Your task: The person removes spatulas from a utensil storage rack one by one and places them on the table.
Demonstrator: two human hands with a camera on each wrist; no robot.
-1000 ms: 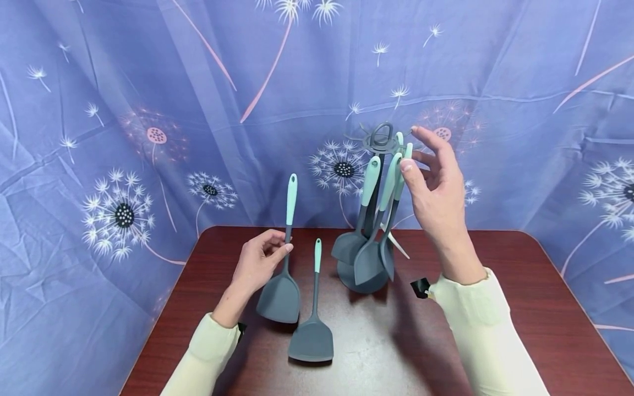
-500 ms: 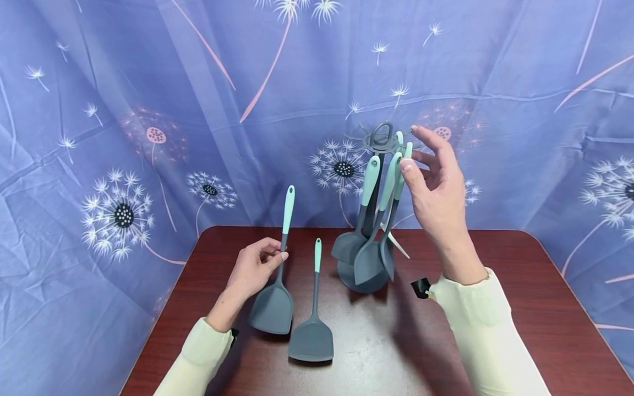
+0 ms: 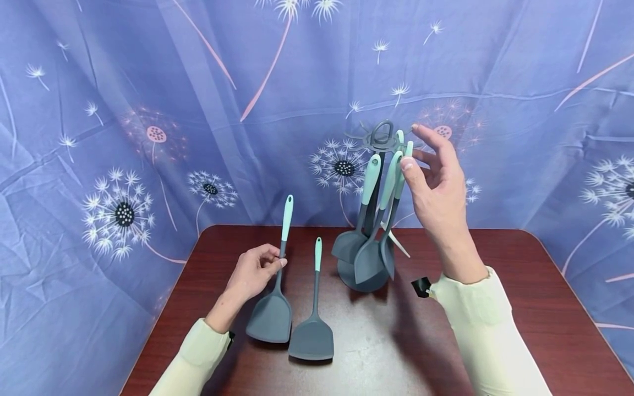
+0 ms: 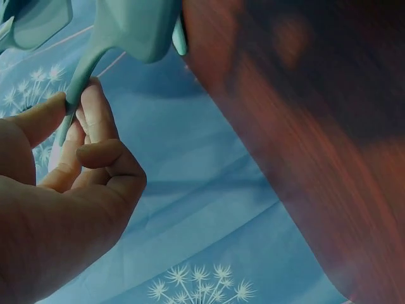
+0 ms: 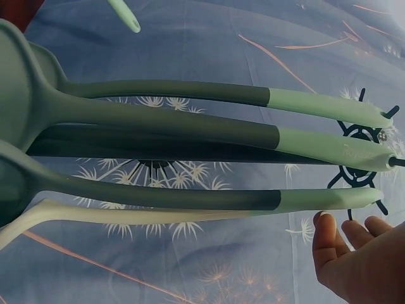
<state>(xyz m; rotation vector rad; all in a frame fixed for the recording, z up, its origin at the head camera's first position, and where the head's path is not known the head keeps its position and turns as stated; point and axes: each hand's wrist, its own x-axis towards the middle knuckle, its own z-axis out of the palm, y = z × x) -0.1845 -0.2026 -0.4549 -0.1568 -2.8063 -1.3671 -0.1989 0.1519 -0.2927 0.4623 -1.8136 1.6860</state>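
In the head view my left hand (image 3: pixel 251 274) pinches the grey shaft of a turner (image 3: pixel 271 318) with a mint handle, between thumb and fingers. Its broad blade hangs low over the table's left part; contact with the table is unclear. A second turner (image 3: pixel 312 340) lies just right of it. Behind stands a dark utensil stand (image 3: pixel 380 143) with a ring top and hooks, hung with several mint-handled utensils. My right hand (image 3: pixel 438 192) is at its right side, thumb by the handle of a spoon-like utensil (image 5: pixel 316 200), index fingertip at a hook. Thumb and index stay apart.
The dark red wooden table (image 3: pixel 495 330) has a rounded back edge. A blue dandelion-print cloth (image 3: pixel 238 137) hangs close behind it and at the sides. A pale, cream-coloured utensil (image 5: pixel 126 216) hangs on the stand's far right side.
My left hand has moved down and slightly left with the turner, its blade now level beside the second turner. The right hand and the stand have stayed in place.
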